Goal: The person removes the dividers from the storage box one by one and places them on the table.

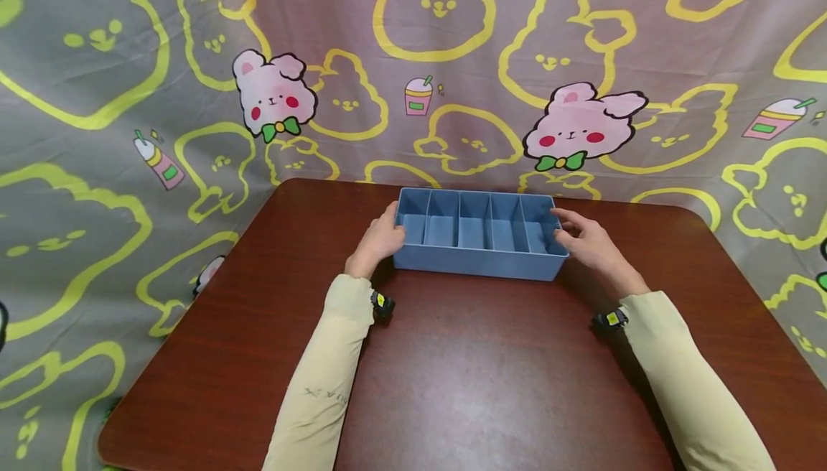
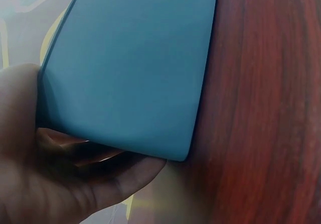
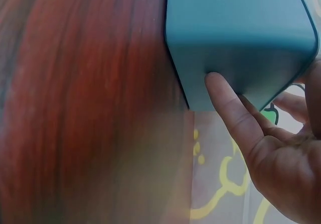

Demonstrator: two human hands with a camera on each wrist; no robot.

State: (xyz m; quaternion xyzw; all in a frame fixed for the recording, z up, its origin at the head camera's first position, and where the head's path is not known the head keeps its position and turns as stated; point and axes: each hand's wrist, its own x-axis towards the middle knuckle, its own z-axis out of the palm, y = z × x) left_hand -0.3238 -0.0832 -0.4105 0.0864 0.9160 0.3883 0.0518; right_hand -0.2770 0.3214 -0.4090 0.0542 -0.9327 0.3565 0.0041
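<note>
A blue plastic organizer box (image 1: 478,261) with several side-by-side compartments sits on the table, its long side facing me. My left hand (image 1: 380,238) grips its left end. There the thumb lies at the top rim, and the fingers (image 2: 135,176) reach along the outside of the end wall. At the other end my right hand (image 1: 589,243) holds the box by the rim. In the right wrist view one straight finger (image 3: 233,108) touches the outer end wall, and the thumb is partly cut off at the frame's edge. The box's far side is hidden.
The dark red-brown wooden table (image 1: 491,378) has rounded corners and runs back behind the box. A grey curtain (image 1: 446,40) with yellow outlines and cartoon rabbits hangs along its back and sides. Each wrist wears a small black device beside a pale yellow sleeve (image 1: 316,392).
</note>
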